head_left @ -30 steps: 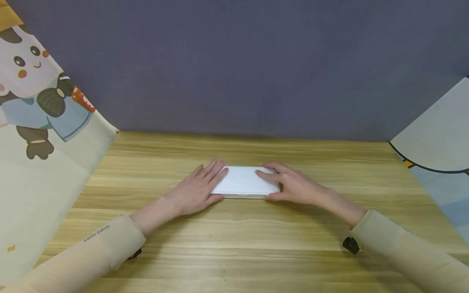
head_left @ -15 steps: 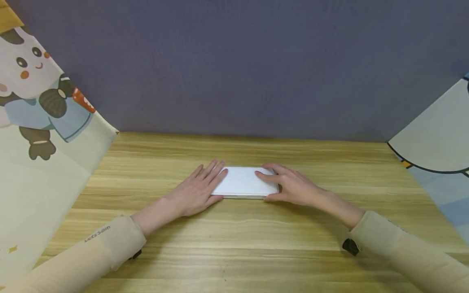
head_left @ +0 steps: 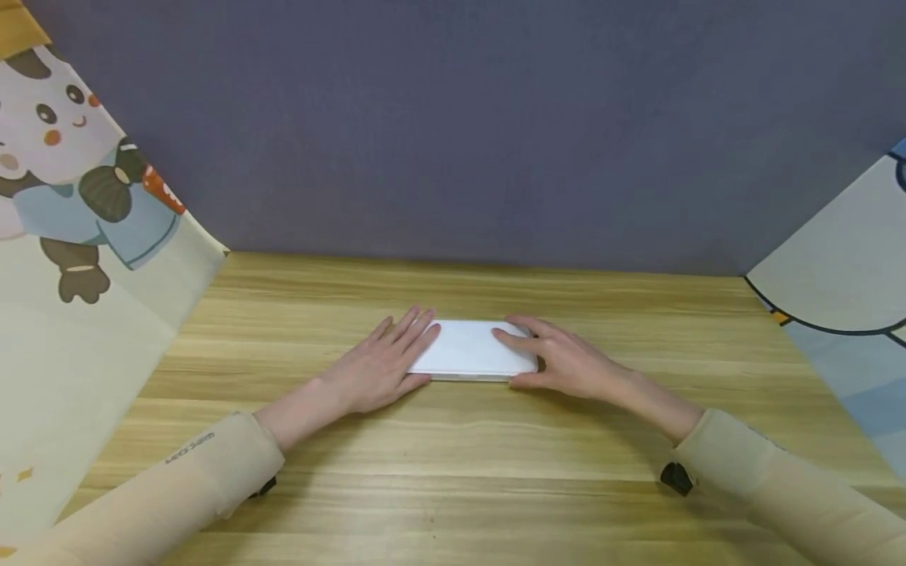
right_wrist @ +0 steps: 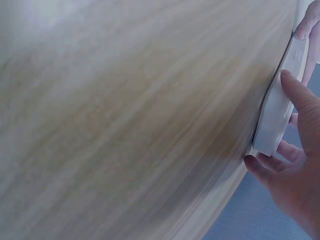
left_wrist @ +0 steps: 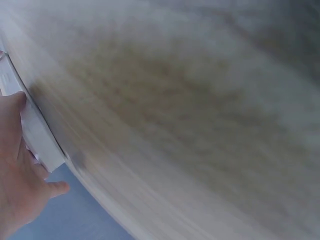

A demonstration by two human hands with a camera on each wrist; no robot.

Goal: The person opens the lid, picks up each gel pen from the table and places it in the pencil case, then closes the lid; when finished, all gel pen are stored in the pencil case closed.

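A flat white rectangular case lies on the wooden table in the middle of the head view, its long side facing me. My left hand rests across its left end with straight, spread fingers, the thumb along the near edge. At the other end, my right hand grips the case: thumb on the near side, index finger bent onto the top, other fingers toward the far right corner. In the right wrist view, the thumb presses the side wall of the white case. The left wrist view shows the left thumb against that same wall.
The wooden table runs back to a dark blue-grey panel. Cartoon-printed cloth borders the left side, and a second printed sheet stands at the right.
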